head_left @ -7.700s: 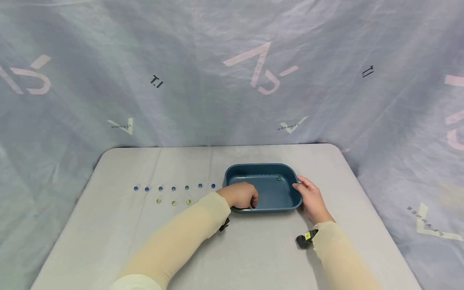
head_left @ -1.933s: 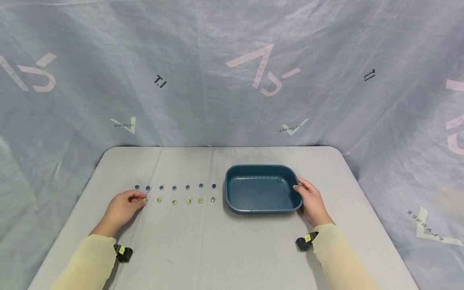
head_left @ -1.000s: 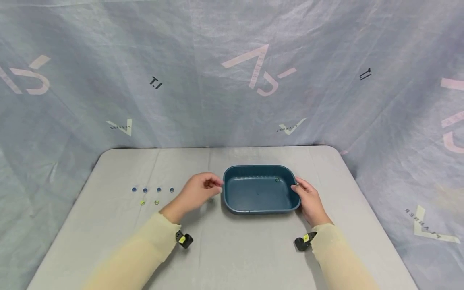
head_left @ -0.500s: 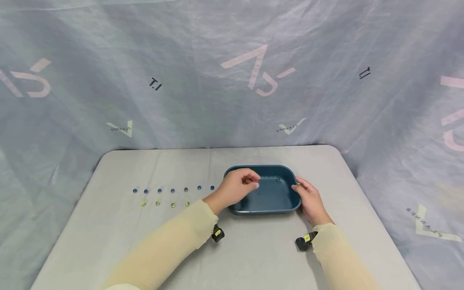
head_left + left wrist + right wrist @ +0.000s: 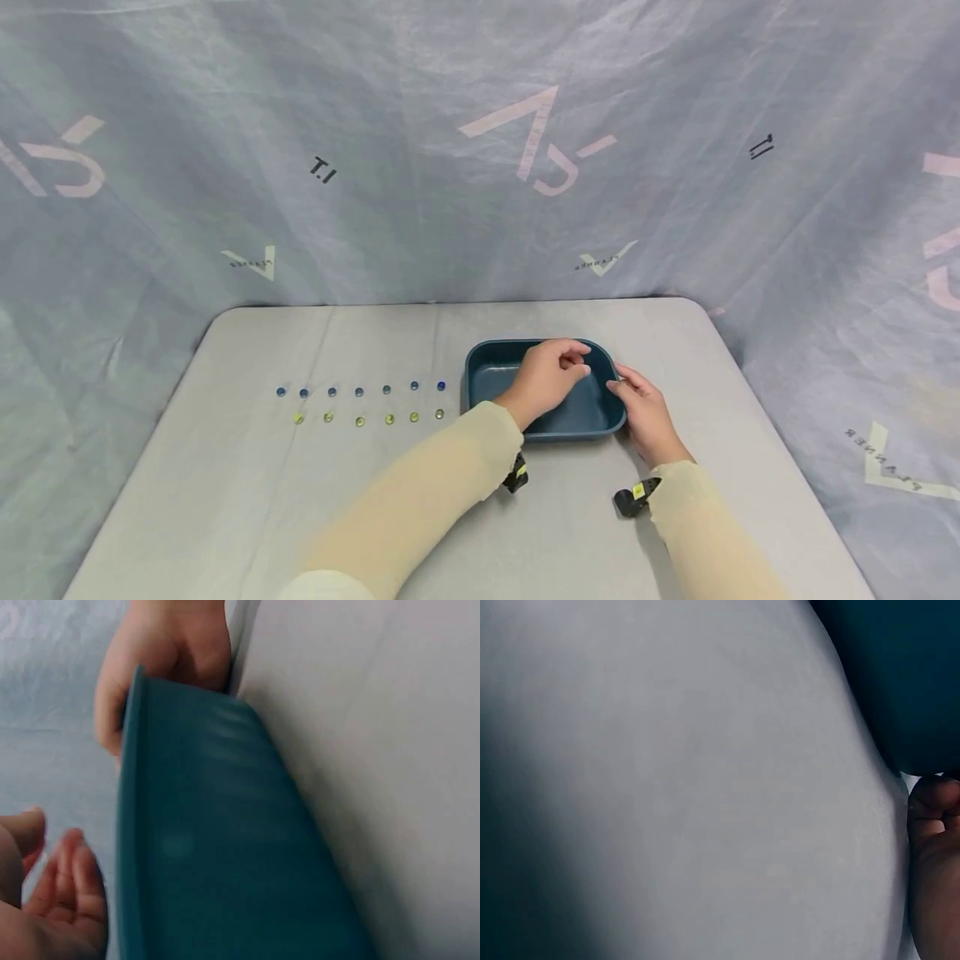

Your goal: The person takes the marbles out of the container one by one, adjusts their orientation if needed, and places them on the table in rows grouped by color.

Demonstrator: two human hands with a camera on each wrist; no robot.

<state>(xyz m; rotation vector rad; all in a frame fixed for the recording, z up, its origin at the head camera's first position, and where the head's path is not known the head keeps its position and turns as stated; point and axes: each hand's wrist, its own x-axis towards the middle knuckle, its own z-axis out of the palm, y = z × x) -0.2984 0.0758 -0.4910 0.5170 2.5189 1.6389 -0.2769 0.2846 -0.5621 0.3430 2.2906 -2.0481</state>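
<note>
A dark teal plastic tray (image 5: 581,419) stands right of centre on the table. My right hand (image 5: 645,414) grips its right end, thumb over the rim and fingers outside. Above the tray's right part hovers my left hand (image 5: 551,372), its thumb and fingers apart with nothing seen between them. The left wrist view also shows that gap beside the tray wall (image 5: 217,817). To the left lie two rows of small glass beads: blue ones (image 5: 359,392) behind, yellow-green ones (image 5: 360,422) in front, with a paler bead (image 5: 439,413) at the right end. My left hand covers part of the tray floor.
A pale grey cloth covers the table (image 5: 187,500), with rounded far corners. Behind and beside it hangs a grey printed curtain (image 5: 412,167). Small black cameras sit on both wrists, the right one (image 5: 630,498) low over the table.
A yellow-green bead now sits at the front row's left end, where my left hand pinched it earlier. That hand has since moved right, over the tray. My right hand has stayed on the rim.
</note>
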